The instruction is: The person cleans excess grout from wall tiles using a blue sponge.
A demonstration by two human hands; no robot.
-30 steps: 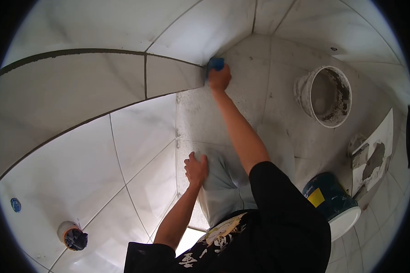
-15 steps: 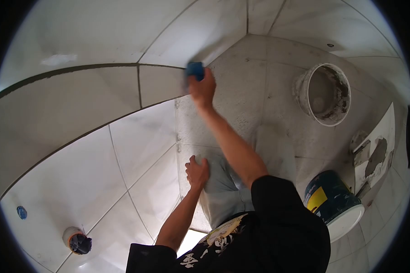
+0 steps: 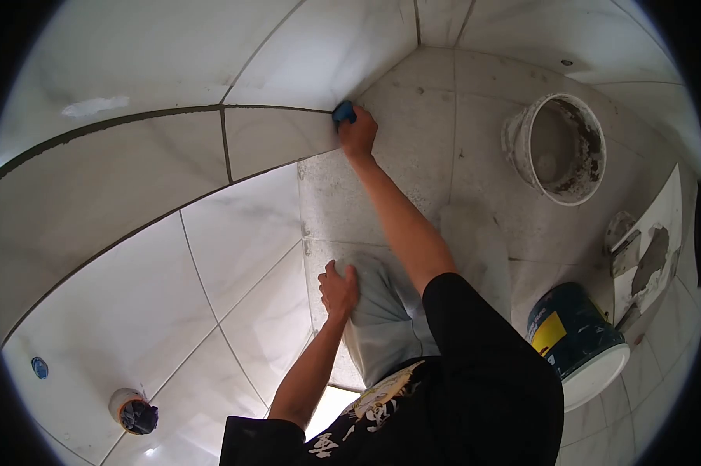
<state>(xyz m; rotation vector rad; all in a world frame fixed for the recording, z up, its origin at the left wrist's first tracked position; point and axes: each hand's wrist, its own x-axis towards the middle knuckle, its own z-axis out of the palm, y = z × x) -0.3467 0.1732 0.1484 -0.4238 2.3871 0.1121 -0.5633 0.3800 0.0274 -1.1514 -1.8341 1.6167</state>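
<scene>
My right hand [image 3: 358, 133] is closed around a blue sponge [image 3: 343, 114]. It presses the sponge against the end of the narrow tiled ledge [image 3: 277, 130], where that meets the upper wall tile [image 3: 331, 54]. A dark joint line runs along the ledge to the left of the sponge. Lower down, my left hand [image 3: 339, 289] rests on my bent knee [image 3: 374, 287]. Its fingers lie over the trousers with the thumb apart, and nothing is held in it.
A white bucket [image 3: 531, 147] with grey residue inside stands on the floor tiles [image 3: 413, 132] at right. Beyond my right side are a dark tub [image 3: 572, 326] with a pale lid and a white board [image 3: 665, 225] with grey paste. A capped pipe [image 3: 133, 412] protrudes at lower left.
My right hand has moved slightly right and up with the sponge, toward the end of the ledge. My left hand stays on the knee. The view has shifted a little.
</scene>
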